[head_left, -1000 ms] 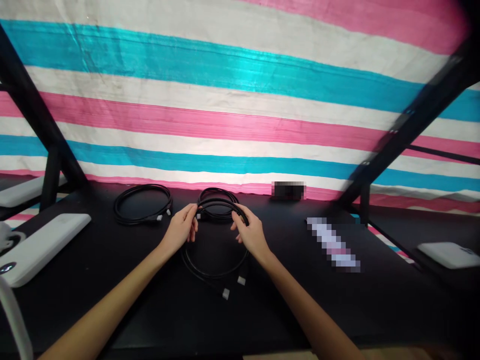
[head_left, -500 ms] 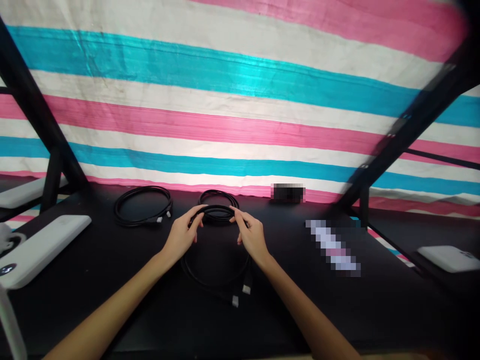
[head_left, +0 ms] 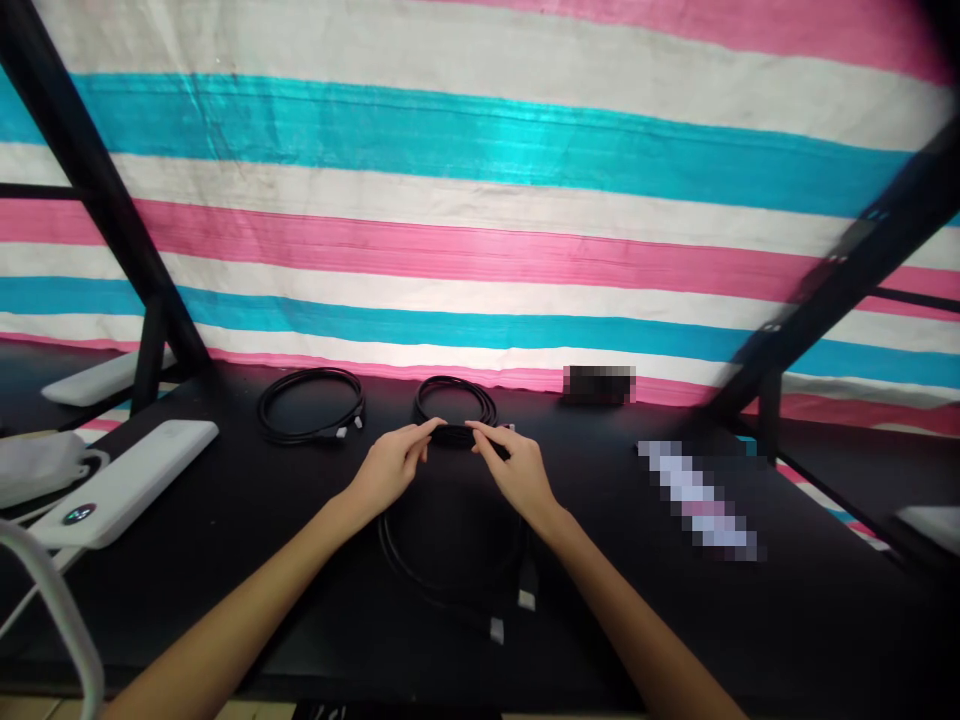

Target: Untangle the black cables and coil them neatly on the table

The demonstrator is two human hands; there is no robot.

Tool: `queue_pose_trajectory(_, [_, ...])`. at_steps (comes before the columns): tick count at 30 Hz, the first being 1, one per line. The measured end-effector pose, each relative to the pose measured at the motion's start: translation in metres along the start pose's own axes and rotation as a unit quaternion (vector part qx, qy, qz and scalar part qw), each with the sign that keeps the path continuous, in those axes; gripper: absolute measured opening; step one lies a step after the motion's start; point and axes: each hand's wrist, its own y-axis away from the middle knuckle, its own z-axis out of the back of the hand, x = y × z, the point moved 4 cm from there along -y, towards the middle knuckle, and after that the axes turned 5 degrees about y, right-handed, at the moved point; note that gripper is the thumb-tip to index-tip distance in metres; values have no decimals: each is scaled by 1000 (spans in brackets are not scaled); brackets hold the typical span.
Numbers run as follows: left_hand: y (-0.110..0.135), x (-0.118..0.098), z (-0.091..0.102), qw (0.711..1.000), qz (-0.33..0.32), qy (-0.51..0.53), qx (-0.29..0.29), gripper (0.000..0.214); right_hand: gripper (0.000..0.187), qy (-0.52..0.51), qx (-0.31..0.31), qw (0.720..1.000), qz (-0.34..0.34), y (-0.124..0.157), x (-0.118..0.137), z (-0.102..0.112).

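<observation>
My left hand point(head_left: 388, 468) and my right hand point(head_left: 519, 470) are both closed, pinching the top of a coiled black cable point(head_left: 454, 433) between thumbs and fingertips. Its strands are bunched together in the short gap between my fingers. Below my hands the rest of the loop hangs or lies against the dark table; I cannot tell which. The cable's two plugs, a nearer one point(head_left: 496, 630) and another point(head_left: 527, 598), show pale tips under my right wrist. Just behind my fingers lies a second coiled black cable point(head_left: 427, 385), partly hidden. A third coil point(head_left: 310, 437) lies further left, its plugs facing right.
A white power bank point(head_left: 142, 480) with a small round display lies on the black table point(head_left: 300, 540) at left, beside white cords point(head_left: 75, 620). A blurred-out strip point(head_left: 697, 500) lies at right, and a dark pixelated object point(head_left: 598, 385) stands at the back. Black slanted posts point(head_left: 112, 210) flank a striped sheet.
My hands have come closer together, and the held strands now look bunched and flat rather than an open arch. The whole view has shifted, with table objects appearing further right.
</observation>
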Motion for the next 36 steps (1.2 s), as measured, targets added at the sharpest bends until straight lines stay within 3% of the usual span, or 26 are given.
queue_pose_trajectory(7, [2,0,-4,999,-9,-39,35,49,30,73,34,996,28,0,0,-3])
queue_pose_trajectory(14, [5,-2,-6,998,-8,-55,31,46,30,138,44,988,51,2,2,-5])
queue_pose_trajectory(30, [3,-1,-4,999,1,-50,17,50,42,140,58,985,82,3,0,-7])
queue_pose_trajectory(36, [4,-3,-3,999,1,-46,15,49,38,135,57,986,77,3,3,-6])
